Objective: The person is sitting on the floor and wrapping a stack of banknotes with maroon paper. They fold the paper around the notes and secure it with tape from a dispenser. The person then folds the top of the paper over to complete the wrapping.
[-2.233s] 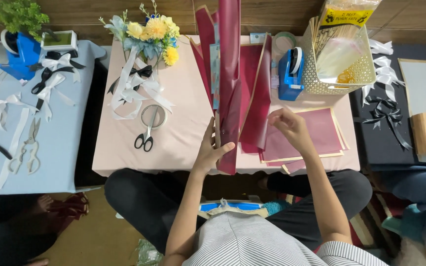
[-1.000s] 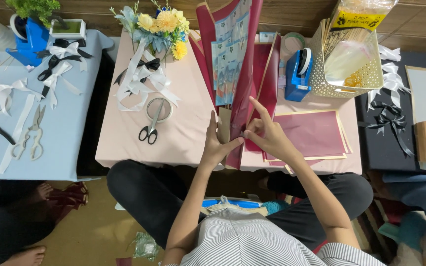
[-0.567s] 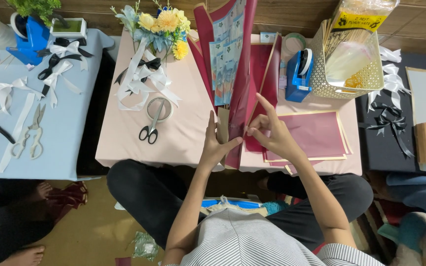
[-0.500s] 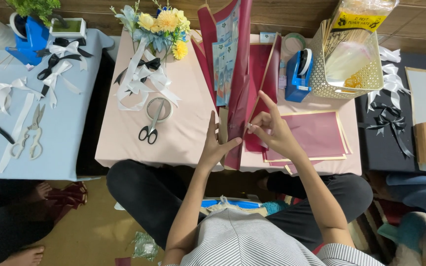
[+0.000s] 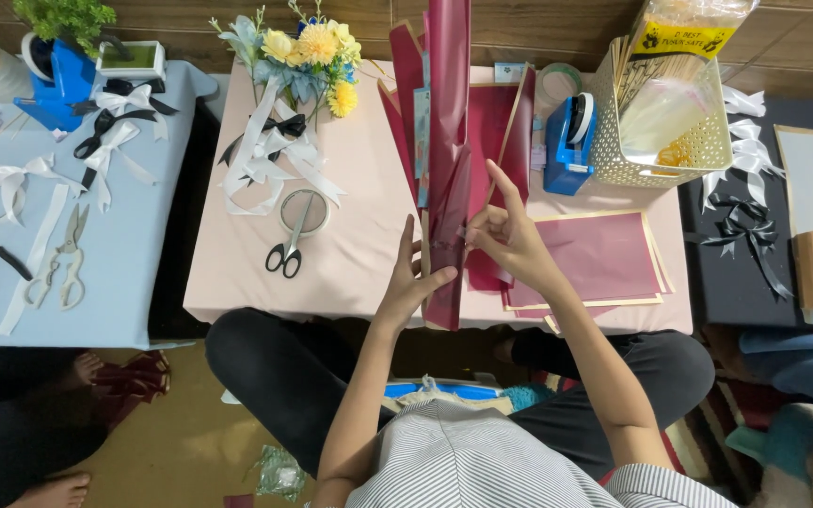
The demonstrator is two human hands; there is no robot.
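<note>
I hold a tall upright wrap of maroon paper [image 5: 448,113] over a pink table [image 5: 359,235]. My left hand [image 5: 411,282] grips its lower left side, thumb pressed on the front. My right hand [image 5: 510,235] pinches the paper's right edge at mid height, with the index finger raised. More maroon sheets [image 5: 604,259] with gold borders lie flat to the right of my right hand. Black-handled scissors [image 5: 289,249] rest on a tape roll to the left of my left hand.
A flower bunch [image 5: 303,56] with white and black ribbons lies at the table's back left. A blue tape dispenser [image 5: 571,141] and a cream basket [image 5: 670,132] stand at the back right. A pale blue table [image 5: 49,216] on the left holds ribbons, pliers and scissors. A bare foot [image 5: 49,489] is at lower left.
The wrap has been turned, so its patterned blue inside no longer faces me and the maroon side shows. My right hand stays pinched on its right edge.
</note>
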